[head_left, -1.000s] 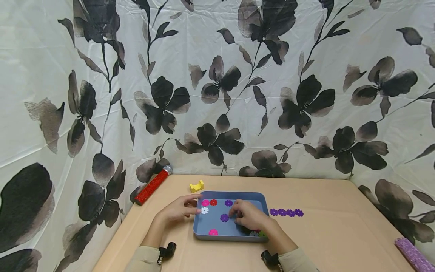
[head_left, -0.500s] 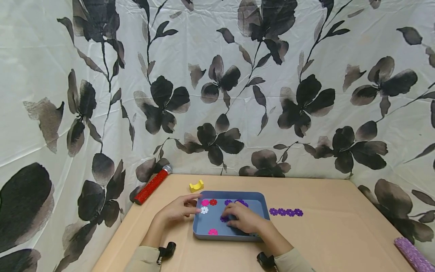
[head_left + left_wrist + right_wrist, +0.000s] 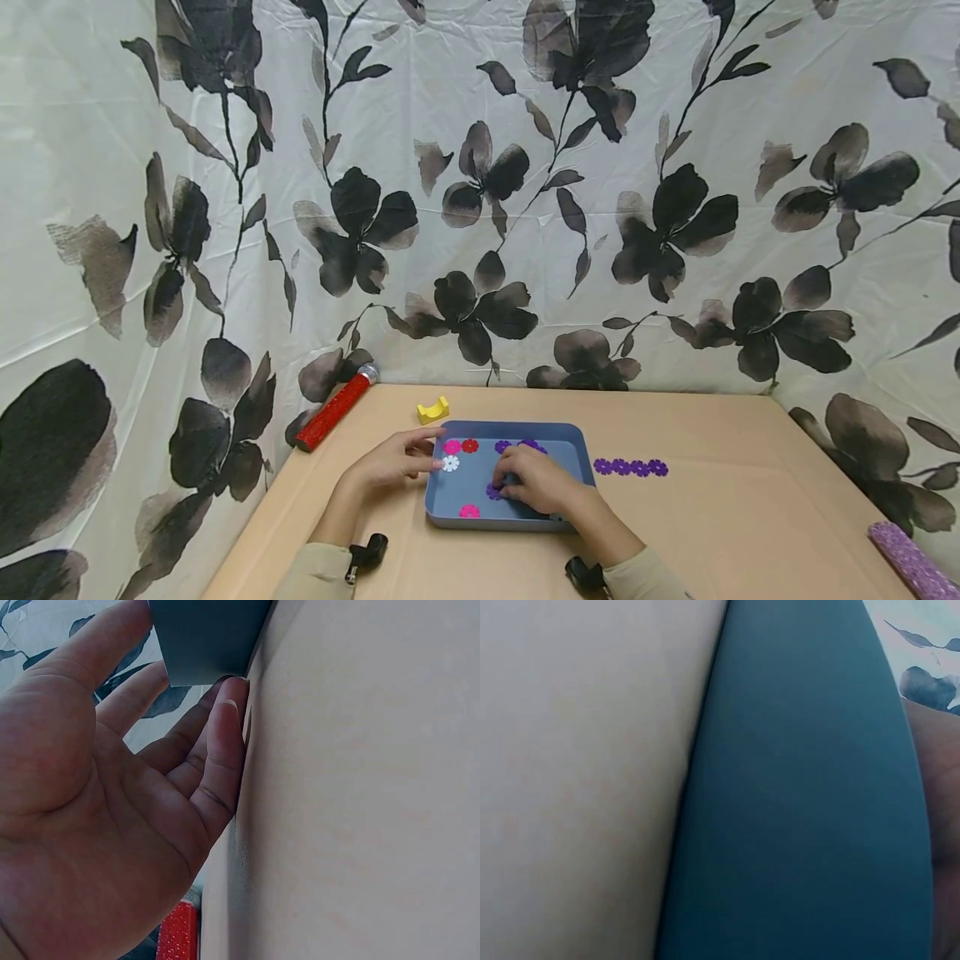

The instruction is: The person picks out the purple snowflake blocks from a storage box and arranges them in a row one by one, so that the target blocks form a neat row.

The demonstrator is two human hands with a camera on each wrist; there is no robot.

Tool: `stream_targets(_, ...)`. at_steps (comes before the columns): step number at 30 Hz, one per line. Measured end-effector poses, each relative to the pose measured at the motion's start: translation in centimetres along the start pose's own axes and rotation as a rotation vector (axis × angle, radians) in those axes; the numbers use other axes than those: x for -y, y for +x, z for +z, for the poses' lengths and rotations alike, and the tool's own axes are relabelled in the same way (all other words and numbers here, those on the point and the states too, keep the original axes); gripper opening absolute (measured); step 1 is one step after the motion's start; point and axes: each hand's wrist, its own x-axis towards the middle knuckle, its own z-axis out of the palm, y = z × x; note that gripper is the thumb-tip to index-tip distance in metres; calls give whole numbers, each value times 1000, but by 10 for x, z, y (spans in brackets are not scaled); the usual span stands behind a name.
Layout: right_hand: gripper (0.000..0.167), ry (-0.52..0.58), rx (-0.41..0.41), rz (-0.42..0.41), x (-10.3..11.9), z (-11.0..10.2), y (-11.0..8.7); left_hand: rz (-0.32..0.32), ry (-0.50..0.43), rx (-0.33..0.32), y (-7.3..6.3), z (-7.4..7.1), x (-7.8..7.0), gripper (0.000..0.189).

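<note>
A blue-grey tray [image 3: 510, 525] lies on the table with small flower-shaped pieces in it. My left hand [image 3: 392, 458] grips its left rim near the far corner; in the left wrist view thumb and fingers meet the tray's wall [image 3: 210, 645]. Inside the tray, my right hand [image 3: 538, 479] pinches a purple flower piece [image 3: 492, 492] between curled fingers and thumb. Further back lie purple pieces [image 3: 502, 447], a pink piece [image 3: 452, 447], a red piece [image 3: 469, 446] and a white piece [image 3: 450, 463]. The right wrist view is mostly filled by the tray's outer wall [image 3: 802, 787].
Right of the tray, several purple flower pieces [image 3: 630, 467] form a row on the table [image 3: 735, 500]. A yellow curved block [image 3: 433, 410] stands behind it. At the far left is a red glittery tube [image 3: 333, 412], and a purple glittery roll [image 3: 911, 562] lies at the right edge.
My right hand has moved left and slightly nearer inside the tray, onto a purple piece, which shifted a little nearer. More purple pieces at the back are uncovered. My left hand stays put.
</note>
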Motion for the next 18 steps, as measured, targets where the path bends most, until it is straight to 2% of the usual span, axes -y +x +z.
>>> stream_targets(8,15,-41,-71,-9,-4,-1,-2,7,-7,-3,1,0,2,66)
stream_targets(13,16,-25,-67,25,-5,-3,-2,9,1,-1,1,0,2,66)
stream_targets(18,7,36,-21,45,-5,-4,-2,8,1,2,1,0,2,66)
